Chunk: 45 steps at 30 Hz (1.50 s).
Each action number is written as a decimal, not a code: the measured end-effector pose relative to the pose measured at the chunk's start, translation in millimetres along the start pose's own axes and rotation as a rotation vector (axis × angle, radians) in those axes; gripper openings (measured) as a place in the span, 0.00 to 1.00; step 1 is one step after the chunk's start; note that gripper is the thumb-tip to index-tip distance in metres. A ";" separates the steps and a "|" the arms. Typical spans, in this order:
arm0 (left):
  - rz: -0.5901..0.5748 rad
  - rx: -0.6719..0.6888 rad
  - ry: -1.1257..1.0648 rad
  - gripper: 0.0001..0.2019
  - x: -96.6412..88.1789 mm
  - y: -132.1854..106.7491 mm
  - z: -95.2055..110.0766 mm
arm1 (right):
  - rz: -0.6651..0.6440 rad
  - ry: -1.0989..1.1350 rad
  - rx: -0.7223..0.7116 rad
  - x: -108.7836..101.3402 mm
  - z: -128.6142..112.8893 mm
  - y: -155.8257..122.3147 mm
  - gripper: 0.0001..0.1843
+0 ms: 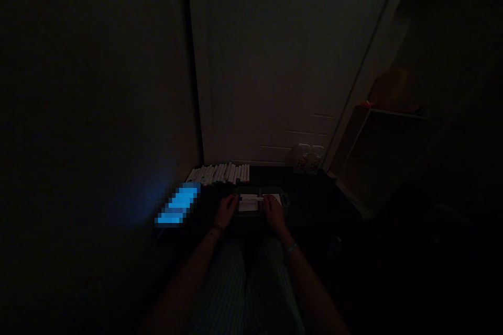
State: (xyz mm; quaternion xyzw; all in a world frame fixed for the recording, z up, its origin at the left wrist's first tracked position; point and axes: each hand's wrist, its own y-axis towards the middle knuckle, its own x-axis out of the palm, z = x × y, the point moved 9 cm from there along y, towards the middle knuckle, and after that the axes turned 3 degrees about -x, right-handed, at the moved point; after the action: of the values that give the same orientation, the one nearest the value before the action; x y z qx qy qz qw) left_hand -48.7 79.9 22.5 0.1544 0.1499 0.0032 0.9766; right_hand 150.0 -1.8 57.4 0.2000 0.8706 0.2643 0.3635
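Observation:
In the dim head view, a white marker (251,199) with a dark blue end lies level between my two hands. My left hand (225,211) has its fingers closed at the blue end. At the other end, my right hand (274,213) pinches the marker. Below it is a clear plastic case (259,211), with white paper (247,206) showing inside. Darkness hides the finer detail of the fingertips.
Several white markers (220,173) lie in a row along the wall at the back left. A glowing, blurred screen (178,205) stands at the left. Clear plastic packages (308,159) lean at the back right. A box-like cabinet (369,152) is farther right.

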 end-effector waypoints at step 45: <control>-0.022 0.042 0.099 0.17 2.9 -0.6 3.2 | -0.024 -0.021 0.026 -1.9 -0.9 -1.1 0.16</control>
State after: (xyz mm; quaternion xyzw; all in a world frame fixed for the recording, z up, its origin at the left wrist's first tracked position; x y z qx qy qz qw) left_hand -45.0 78.5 24.4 0.1731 0.1997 -0.0032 0.9644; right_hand 150.5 -4.0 58.3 0.1969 0.8726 0.2466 0.3730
